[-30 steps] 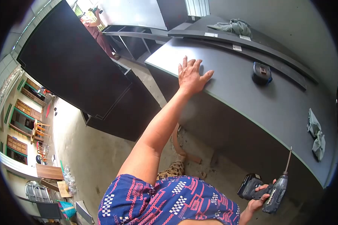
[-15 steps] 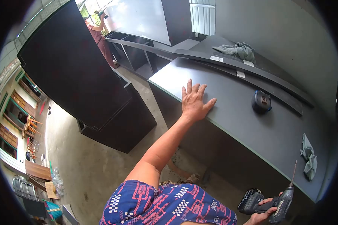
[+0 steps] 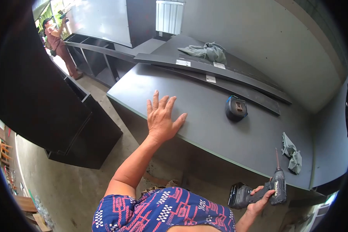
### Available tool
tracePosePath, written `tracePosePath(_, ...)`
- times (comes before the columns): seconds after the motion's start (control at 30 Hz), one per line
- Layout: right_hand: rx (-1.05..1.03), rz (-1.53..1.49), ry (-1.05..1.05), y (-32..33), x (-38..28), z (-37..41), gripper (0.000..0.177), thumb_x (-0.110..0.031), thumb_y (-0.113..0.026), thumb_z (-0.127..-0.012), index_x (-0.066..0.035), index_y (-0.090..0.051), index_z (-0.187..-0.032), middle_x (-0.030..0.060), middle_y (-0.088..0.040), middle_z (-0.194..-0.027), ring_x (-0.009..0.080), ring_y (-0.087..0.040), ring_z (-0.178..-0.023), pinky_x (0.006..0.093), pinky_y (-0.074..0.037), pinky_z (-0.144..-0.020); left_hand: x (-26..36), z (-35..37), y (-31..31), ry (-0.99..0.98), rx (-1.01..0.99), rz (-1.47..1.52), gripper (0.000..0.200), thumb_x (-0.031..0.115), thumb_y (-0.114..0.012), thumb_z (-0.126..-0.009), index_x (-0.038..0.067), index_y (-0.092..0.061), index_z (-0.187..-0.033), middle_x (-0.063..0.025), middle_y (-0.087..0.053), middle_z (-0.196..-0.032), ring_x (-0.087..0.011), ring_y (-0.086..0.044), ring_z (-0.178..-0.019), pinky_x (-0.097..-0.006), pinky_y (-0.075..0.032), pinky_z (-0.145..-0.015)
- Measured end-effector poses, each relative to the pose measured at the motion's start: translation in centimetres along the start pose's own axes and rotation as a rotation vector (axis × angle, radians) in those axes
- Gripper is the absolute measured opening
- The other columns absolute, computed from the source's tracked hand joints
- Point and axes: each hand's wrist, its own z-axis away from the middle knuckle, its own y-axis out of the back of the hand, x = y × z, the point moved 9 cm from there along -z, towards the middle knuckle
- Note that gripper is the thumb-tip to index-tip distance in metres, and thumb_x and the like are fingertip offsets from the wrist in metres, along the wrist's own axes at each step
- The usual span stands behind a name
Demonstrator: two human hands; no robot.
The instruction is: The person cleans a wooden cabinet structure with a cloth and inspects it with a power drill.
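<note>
Drill [image 3: 279, 194] sits in my right hand [image 3: 258, 205] at the lower right of the frame, my fingers wrapped around its grip and the long bit [image 3: 277, 157] pointing up beside the worktop's near edge; I cannot tell whether the bit touches anything. My left hand [image 3: 161, 123], near the centre, holds nothing: its fingers are spread wide, palm down on the grey top [image 3: 212, 133] at its near edge.

On that top, right of centre, is my tape measure [image 3: 236, 109], with a crumpled small cloth [image 3: 292, 154] towards the lower right. Across the far side lie 2 long dark strips [image 3: 228, 75] with white labels on them, and a larger cloth [image 3: 208, 51] rests beyond them.

As for how far things have come, the big dark carcass [image 3: 27, 96] on the left stands with broad panels joined, and the grey body under my palm looks put together too. The strips look loose to me, so I judge them unfitted. The low frame [image 3: 100, 63] at the upper left has open compartments with no fronts on them. Whether every screw is in, I cannot tell. At the upper left, 1 other person [image 3: 62, 50] raises a power tool [image 3: 63, 15] beside a pale upright panel [image 3: 100, 19].
</note>
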Motion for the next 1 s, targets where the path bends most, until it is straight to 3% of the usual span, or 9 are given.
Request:
tracePosePath(0.03, 0.029, 0.012, -0.007, -0.1, 0.1, -0.1, 0.058, -0.065, -0.05, -0.085, -0.007, -0.045, -0.083, 0.0049, -0.049, -0.067, 0.0153, -0.05, -0.054, 0.0274, -0.043, -0.053, 0.0, -0.1, 0.1, -0.005, 0.01, 0.009, 0.064, 0.048, -0.062, -0.079, 0.009, -0.051, -0.128, -0.0143, -0.048, -0.132, -0.0353, -0.021, -0.139, -0.0527, -0.011, -0.113)
tracePosePath(0.07, 0.049, 0.002, -0.018, -0.2, 0.4, -0.1, 0.058, -0.065, -0.051, -0.085, -0.006, -0.047, -0.086, 0.005, -0.049, -0.067, 0.0152, -0.05, -0.054, 0.0272, -0.043, -0.053, 0.0, 0.0, 0.2, -0.007, 0.018, 0.015, 0.064, 0.048, -0.062, -0.079, 0.009, -0.051, -0.128, -0.0142, -0.048, -0.131, -0.0354, -0.021, -0.139, -0.0529, -0.011, -0.112)
tracePosePath(0.13, 0.042, -0.033, -0.003, 0.2, 1.3, -0.4, 0.066, -0.059, -0.053, -0.086, -0.006, -0.044, -0.125, 0.0048, -0.05, -0.069, 0.0125, -0.047, -0.052, 0.0262, -0.043, -0.048, 0.0, 0.0, 0.3, -0.016, 0.025, 0.029, 0.063, 0.047, -0.062, -0.079, 0.008, -0.052, -0.127, -0.0134, -0.049, -0.13, -0.0355, -0.022, -0.138, -0.0534, -0.013, -0.112)
tracePosePath(0.23, 0.036, -0.053, -0.054, -0.3, 2.2, -0.7, 0.069, -0.06, -0.054, -0.085, -0.005, -0.044, -0.126, 0.005, -0.049, -0.066, 0.0133, -0.047, -0.05, 0.0265, -0.042, -0.047, 0.0, 0.0, 0.3, -0.024, 0.017, 0.031, 0.063, 0.046, -0.063, -0.079, 0.008, -0.052, -0.127, -0.013, -0.049, -0.129, -0.0355, -0.022, -0.138, -0.0533, -0.014, -0.112)
tracePosePath(0.33, 0.07, -0.032, -0.012, -2.2, 0.9, -0.5, 0.061, -0.064, -0.055, -0.082, -0.004, -0.049, -0.088, 0.0066, -0.051, -0.064, 0.0169, -0.051, -0.049, 0.0292, -0.045, -0.047, 0.1, -0.1, 0.4, -0.032, 0.005, 0.047, 0.063, 0.046, -0.063, -0.078, 0.008, -0.052, -0.127, -0.0132, -0.05, -0.129, -0.0357, -0.023, -0.138, -0.0534, -0.015, -0.112)
tracePosePath(0.73, 0.084, -0.013, -0.058, -1.0, 3.9, -1.3, 0.057, -0.061, -0.057, -0.082, -0.005, -0.048, -0.088, 0.0065, -0.049, -0.061, 0.017, -0.049, -0.048, 0.0291, -0.044, -0.046, -0.2, 0.0, 0.6, -0.022, 0.035, 0.066, 0.062, 0.044, -0.065, -0.077, 0.008, -0.053, -0.126, -0.0138, -0.051, -0.129, -0.0355, -0.024, -0.138, -0.053, -0.015, -0.112)
tracePosePath(1.0, 0.048, 0.082, -0.01, 0.8, 5.7, -1.6, 0.051, -0.055, -0.06, -0.085, -0.007, -0.05, -0.097, 0.0047, -0.049, -0.067, 0.0143, -0.049, -0.055, 0.0275, -0.045, -0.047, -0.1, 0.0, 1.0, -0.028, 0.079, 0.093, 0.061, 0.043, -0.065, -0.077, 0.008, -0.053, -0.125, -0.0144, -0.053, -0.126, -0.0375, -0.027, -0.136, -0.0542, -0.016, -0.111)
